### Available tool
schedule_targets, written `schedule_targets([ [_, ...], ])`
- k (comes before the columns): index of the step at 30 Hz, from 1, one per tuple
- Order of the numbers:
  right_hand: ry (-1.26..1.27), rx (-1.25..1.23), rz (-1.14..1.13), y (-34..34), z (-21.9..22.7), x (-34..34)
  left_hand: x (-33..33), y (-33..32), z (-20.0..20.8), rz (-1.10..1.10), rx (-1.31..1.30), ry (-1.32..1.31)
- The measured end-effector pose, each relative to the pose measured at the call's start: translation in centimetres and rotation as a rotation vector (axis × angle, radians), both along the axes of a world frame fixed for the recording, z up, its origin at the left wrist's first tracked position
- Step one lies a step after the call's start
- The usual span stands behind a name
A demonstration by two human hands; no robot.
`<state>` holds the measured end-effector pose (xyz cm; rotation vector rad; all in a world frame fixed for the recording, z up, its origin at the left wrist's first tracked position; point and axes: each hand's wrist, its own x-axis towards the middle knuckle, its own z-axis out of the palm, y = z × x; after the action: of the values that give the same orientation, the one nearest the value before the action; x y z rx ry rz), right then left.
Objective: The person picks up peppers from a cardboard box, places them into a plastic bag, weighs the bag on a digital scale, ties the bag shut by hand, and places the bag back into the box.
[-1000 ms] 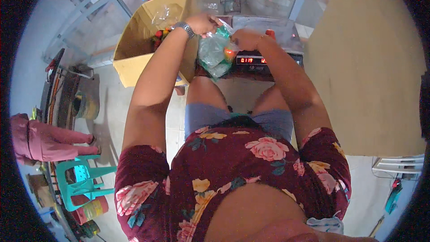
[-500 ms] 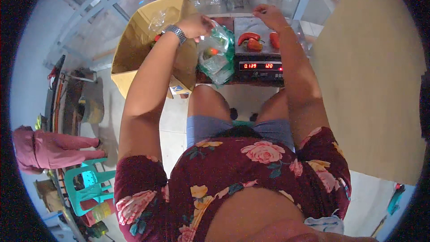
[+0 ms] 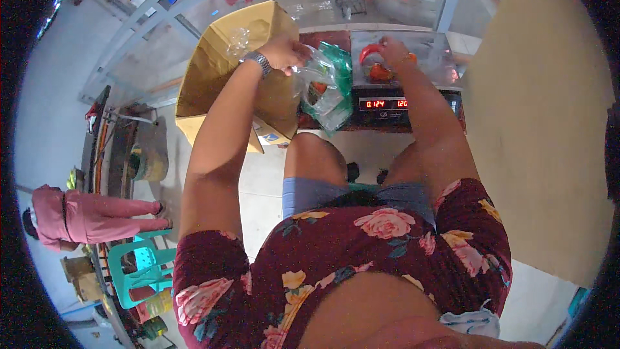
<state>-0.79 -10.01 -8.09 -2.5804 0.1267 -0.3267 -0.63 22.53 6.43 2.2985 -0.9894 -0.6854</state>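
Note:
My left hand, with a metal watch on its wrist, is closed on the rim of a clear plastic bag. The bag hangs beside a green plastic bag, and something red shows inside it. Over the scale my right hand grips a long curved red pepper. Below that hand, an orange-red pepper lies on the metal plate, and more red shows partly behind my hand and forearm. The scale's red digits are lit, partly covered by my forearm.
An open cardboard box stands to the left, with crumpled clear plastic at its back. A tan panel fills the right side. Glass with a metal frame rises behind the scale. At far left, another person in pink stands near a turquoise chair.
My right hand has come down onto the plate and taken hold of the red pepper. The scale's readout has changed. My left hand keeps its grip on the clear bag.

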Motion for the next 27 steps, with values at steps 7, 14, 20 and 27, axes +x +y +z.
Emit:
schedule_targets([
  [7, -0.197, 0.623, 0.238, 4.0, 9.8, -6.0, -2.4, -3.2, 2.0, 0.178, 0.172, 0.084],
  [14, -0.306, 0.492, 0.499, 7.9, 12.5, -12.0, -6.0, -7.4, 6.0, 0.110, 0.182, 0.002],
  [20, -0.626, 0.286, 0.483, 7.9, 14.3, -14.7, -8.9, -9.0, 8.9, 0.038, 0.149, -0.085],
  [27, -0.616, 0.131, 0.678, 7.5, 15.5, -16.8, -11.3, -9.8, 11.2, 0.002, 0.007, -0.038],
])
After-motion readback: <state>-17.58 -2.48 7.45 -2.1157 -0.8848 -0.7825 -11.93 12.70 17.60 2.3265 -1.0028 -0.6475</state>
